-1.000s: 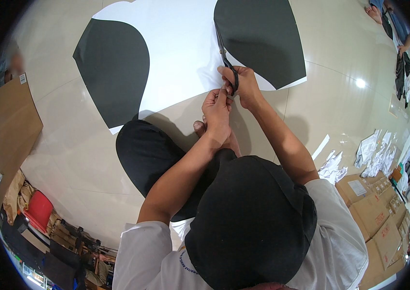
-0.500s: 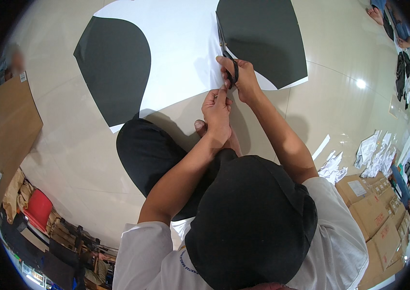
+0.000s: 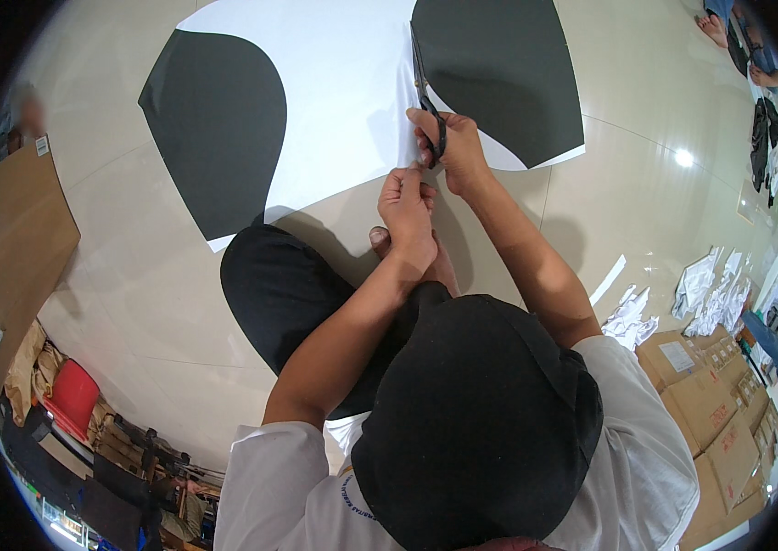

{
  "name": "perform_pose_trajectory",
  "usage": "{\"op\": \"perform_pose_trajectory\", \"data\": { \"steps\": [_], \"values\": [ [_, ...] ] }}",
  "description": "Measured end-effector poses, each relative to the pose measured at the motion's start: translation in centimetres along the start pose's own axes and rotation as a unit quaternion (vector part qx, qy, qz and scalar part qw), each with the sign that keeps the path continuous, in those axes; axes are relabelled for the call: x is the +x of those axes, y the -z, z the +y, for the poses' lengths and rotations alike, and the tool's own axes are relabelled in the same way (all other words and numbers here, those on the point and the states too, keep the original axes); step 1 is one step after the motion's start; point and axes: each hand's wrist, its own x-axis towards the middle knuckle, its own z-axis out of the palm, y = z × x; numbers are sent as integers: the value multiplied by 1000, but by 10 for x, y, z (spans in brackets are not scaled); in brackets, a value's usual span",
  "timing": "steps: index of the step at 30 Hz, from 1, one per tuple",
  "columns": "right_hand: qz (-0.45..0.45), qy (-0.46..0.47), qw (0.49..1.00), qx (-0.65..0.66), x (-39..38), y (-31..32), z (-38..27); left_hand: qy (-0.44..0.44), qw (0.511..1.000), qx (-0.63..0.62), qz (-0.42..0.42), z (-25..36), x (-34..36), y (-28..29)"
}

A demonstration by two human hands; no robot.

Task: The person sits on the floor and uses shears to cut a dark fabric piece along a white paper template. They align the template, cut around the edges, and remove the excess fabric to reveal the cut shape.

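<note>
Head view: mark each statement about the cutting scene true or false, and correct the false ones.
1. The right hand holds black-handled scissors. True.
2. The left hand grips the near edge of the white sheet. True.
3. The sheet carries red shapes. False: its shapes are black.
4. The person works at a table. False: the sheet lies on the pale tiled floor.
5. Cardboard boxes stand at the lower right. True.
</note>
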Motion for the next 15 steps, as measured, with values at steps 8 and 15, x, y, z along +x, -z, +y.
{"op": "perform_pose_trajectory", "data": {
  "steps": [8, 15],
  "values": [
    [-3, 6, 1000, 30, -2, -8, 3, -3, 1000, -18, 1, 3, 0, 1],
    [5, 2, 1000, 30, -3, -12, -2, 1, 1000, -25, 13, 4, 0, 2]
  ]
}}
